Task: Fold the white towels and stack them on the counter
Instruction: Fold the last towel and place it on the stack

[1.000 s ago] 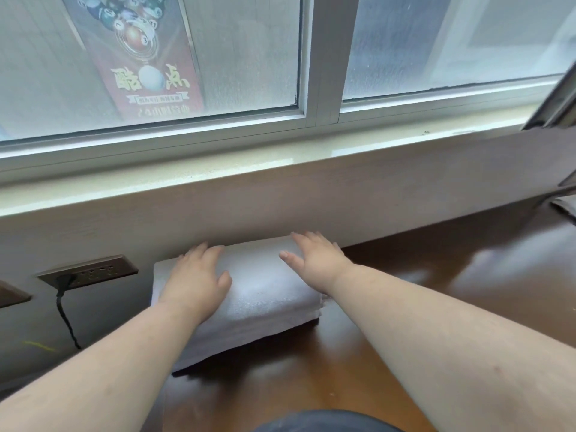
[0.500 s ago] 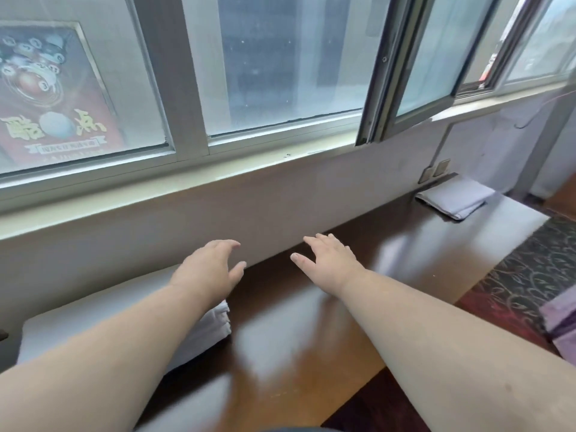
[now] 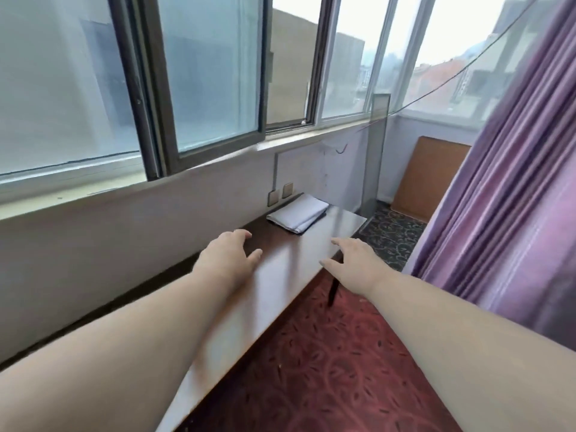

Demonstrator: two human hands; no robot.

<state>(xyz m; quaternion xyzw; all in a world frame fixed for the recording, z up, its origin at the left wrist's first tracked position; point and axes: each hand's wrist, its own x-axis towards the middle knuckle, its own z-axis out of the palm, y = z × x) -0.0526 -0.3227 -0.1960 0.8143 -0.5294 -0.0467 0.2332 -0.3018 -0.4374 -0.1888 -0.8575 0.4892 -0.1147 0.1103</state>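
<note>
Reaching for the towel at one o'clock

My left grip [image 3: 229,258] and right grip [image 3: 353,263] hang open, empty; grabbing the folded towel [image 3: 297,212] carelessly could unfold it off the bench [image 3: 280,275].

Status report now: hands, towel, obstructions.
Left hand and right hand open, holding nothing, reaching along the counter. Folded white towel lies at the far end, untouched. Nothing between hands and towel.
</note>
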